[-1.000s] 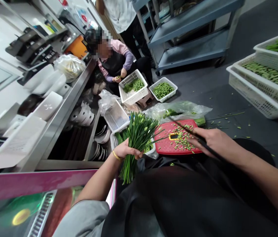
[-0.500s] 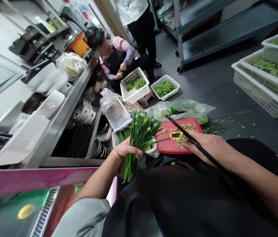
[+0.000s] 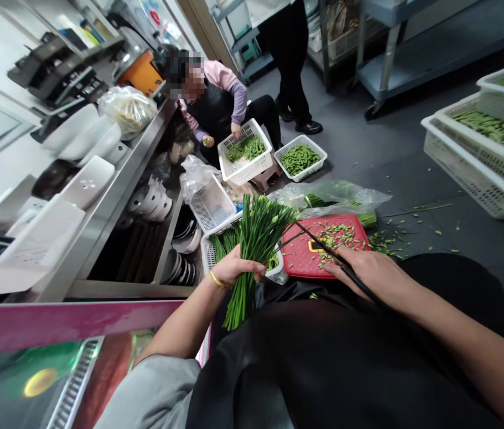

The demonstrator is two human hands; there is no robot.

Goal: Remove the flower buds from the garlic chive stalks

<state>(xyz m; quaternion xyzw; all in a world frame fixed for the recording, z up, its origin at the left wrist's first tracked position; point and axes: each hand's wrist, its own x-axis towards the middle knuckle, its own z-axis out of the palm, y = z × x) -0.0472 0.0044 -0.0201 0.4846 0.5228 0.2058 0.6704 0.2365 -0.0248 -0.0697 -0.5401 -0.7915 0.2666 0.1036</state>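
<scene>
My left hand (image 3: pixel 239 269), with a gold bangle at the wrist, is wrapped round a thick bunch of long green stems with buds (image 3: pixel 261 229). The bunch leans up and to the right. My right hand (image 3: pixel 363 271) holds a dark, long, thin tool (image 3: pixel 323 245), which looks like scissors. Its tip is near the budded end of the bunch. Beneath the tool lies a red lid-like surface (image 3: pixel 299 259) scattered with cut green bits. A white basket (image 3: pixel 208 253) with more green stems stands behind my left hand.
A seated person (image 3: pixel 216 101) works over a white basket (image 3: pixel 247 173) of greens. A basket of green pods (image 3: pixel 301 177) stands beside it. Stacked baskets (image 3: pixel 466 173) are at the right, a metal counter (image 3: pixel 113 196) at the left. Another person (image 3: pixel 290 53) stands behind.
The tool's tip has moved left and down towards the bunch, and the bunch is more upright. The seated person's hands have parted. The standing person has shifted right.
</scene>
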